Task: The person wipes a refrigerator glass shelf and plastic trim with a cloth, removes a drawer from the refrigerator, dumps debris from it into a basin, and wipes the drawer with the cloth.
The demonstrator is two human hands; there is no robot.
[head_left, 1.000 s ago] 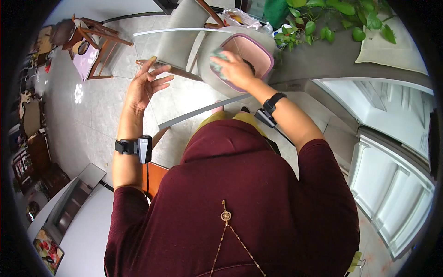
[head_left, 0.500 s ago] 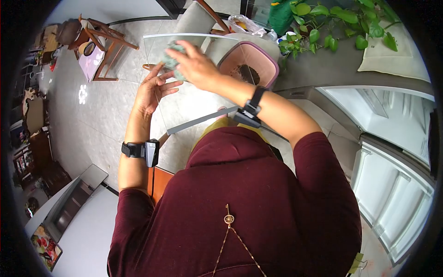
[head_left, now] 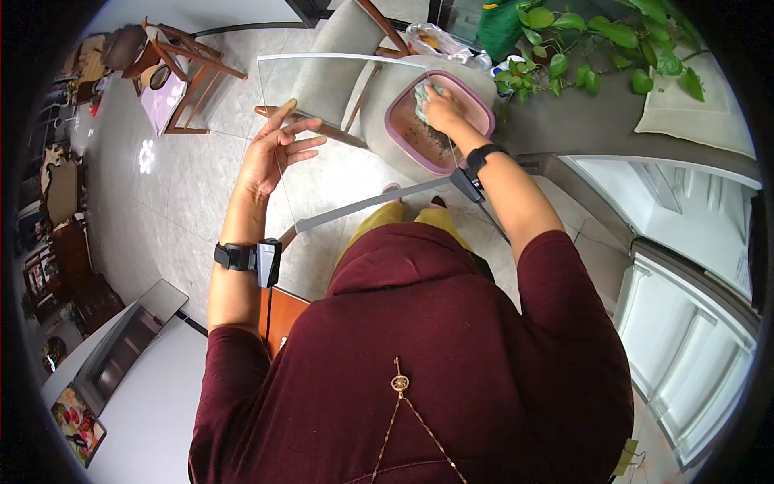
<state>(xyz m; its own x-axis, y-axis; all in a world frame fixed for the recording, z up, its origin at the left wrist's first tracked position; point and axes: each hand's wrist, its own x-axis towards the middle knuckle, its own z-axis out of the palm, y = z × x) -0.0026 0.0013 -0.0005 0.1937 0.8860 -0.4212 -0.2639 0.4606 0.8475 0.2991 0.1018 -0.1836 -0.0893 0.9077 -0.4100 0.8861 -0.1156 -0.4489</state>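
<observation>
Up front, right of centre: right hand (head_left: pixel 445 110) pinching a bunched pale-green cloth (head_left: pixel 422 105) within the rim of the pink basin (head_left: pixel 390 123), dark grit (head_left: pixel 433 143) at its bottom. Left hand (head_left: pixel 272 153), fingers spread, at the left edge of the clear panel (head_left: pixel 367 207). Good form, I judge: shed grit low in the basin, keep the panel's edge well supported.

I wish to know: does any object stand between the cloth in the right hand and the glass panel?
Nothing clearly does, except perhaps the rim of the pink basin: the right hand and cloth appear over or inside it, near the right edge of the glass panel; depth is unclear.
</observation>
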